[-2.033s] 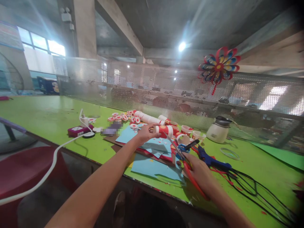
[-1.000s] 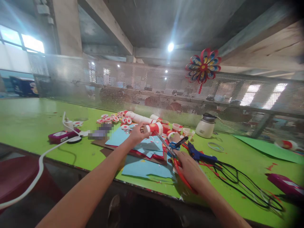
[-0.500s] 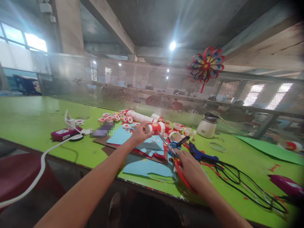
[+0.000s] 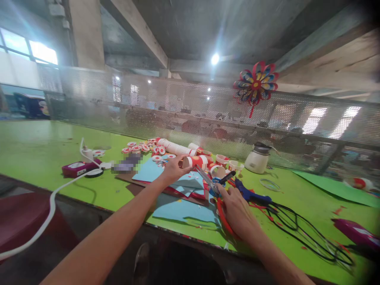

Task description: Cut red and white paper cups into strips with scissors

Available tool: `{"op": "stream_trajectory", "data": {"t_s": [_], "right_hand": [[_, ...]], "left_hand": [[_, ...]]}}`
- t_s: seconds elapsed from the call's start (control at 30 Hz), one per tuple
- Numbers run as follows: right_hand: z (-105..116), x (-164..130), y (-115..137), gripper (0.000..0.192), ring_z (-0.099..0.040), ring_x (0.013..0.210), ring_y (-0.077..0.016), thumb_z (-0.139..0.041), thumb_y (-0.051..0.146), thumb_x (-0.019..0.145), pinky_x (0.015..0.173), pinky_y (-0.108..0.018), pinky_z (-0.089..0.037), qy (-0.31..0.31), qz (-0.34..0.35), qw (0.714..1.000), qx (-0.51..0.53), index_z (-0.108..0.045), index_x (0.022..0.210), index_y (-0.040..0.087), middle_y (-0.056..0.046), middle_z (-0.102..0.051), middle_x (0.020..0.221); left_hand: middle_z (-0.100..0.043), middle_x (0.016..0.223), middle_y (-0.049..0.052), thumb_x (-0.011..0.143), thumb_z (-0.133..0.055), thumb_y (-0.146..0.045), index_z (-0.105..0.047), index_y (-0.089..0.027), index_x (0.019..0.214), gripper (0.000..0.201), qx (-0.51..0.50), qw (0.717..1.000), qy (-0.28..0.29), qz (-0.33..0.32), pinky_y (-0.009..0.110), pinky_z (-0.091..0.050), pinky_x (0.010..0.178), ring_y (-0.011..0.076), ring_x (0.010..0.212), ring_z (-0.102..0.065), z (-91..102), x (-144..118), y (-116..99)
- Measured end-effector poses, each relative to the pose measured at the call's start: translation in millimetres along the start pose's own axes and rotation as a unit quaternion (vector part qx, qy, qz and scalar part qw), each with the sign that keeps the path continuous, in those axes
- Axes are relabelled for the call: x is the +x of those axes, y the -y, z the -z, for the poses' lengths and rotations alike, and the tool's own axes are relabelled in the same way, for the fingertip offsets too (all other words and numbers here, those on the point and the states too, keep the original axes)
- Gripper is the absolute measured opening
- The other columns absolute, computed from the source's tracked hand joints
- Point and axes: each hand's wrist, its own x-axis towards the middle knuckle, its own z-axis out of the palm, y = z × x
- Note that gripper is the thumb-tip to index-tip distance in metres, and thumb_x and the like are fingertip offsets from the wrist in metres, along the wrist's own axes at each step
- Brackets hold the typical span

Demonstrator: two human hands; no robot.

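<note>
Within the left hand [image 4: 174, 168], a red-and-white paper cup [image 4: 196, 161] is grasped, and scissors [image 4: 204, 175] are gripped by the right hand [image 4: 236, 204], pointed at the cup; cutting seems in hand, steady support being called for.

Smooth paper is seen in the cup [image 4: 197, 161], shiny metal in the scissor blades [image 4: 205, 176], plastic in their handles [image 4: 222, 217]; a sheen is shown by the worktop [image 4: 26, 150], perforated metal by the screen [image 4: 166, 103].
</note>
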Motion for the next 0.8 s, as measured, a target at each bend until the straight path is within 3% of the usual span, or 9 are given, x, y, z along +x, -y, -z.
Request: {"op": "stream_trajectory", "data": {"t_s": [0.4, 0.5, 0.63, 0.8], "right_hand": [[1.9, -0.4, -4.3, 0.051, -0.055, 0.088, -0.0285, -0.044, 0.014, 0.086, 0.078, -0.038, -0.046, -0.010, 0.015, 1.000, 0.015, -0.043, 0.137, 0.011, -0.015, -0.057, 0.092], [3.2, 0.1, -7.4, 0.050, -0.057, 0.085, -0.0285, -0.044, 0.016, 0.086, 0.075, -0.039, -0.046, -0.009, 0.018, 1.000, 0.020, -0.045, 0.136, 0.012, -0.015, -0.057, 0.091], [4.4, 0.9, -11.3, 0.050, -0.059, 0.088, -0.0277, -0.043, 0.014, 0.085, 0.078, -0.039, -0.046, -0.003, 0.028, 0.999, 0.040, -0.046, 0.135, 0.012, -0.015, -0.061, 0.096], [4.2, 2.3, -14.6, 0.051, -0.059, 0.097, -0.0287, -0.044, 0.014, 0.084, 0.085, -0.040, -0.045, 0.003, 0.045, 0.996, 0.079, -0.045, 0.135, 0.013, -0.017, -0.063, 0.107]], "left_hand": [[-0.066, 0.092, 0.008, 0.062, -0.076, -0.038, -0.054, -0.017, 0.104, 0.052, 0.001, 0.999, -0.017, -0.030, 0.033, -0.054, 0.071, 0.0204, 0.083, -0.065, -2.6, -2.6, -0.7], [-0.065, 0.088, 0.006, 0.062, -0.076, -0.038, -0.053, -0.017, 0.106, 0.054, 0.008, 0.999, -0.017, -0.029, 0.030, -0.055, 0.063, 0.0186, 0.075, -0.065, -2.1, -3.7, -2.8], [-0.064, 0.090, 0.006, 0.062, -0.076, -0.038, -0.050, -0.017, 0.105, 0.055, -0.069, 0.997, 0.022, 0.001, 0.025, -0.052, 0.047, 0.0156, 0.063, -0.063, -2.3, -4.4, -9.5], [-0.063, 0.088, 0.006, 0.061, -0.078, -0.036, -0.047, -0.016, 0.099, 0.053, -0.136, 0.990, 0.044, 0.018, 0.026, -0.053, 0.045, 0.0162, 0.063, -0.064, -3.3, -2.5, -11.3]]}}
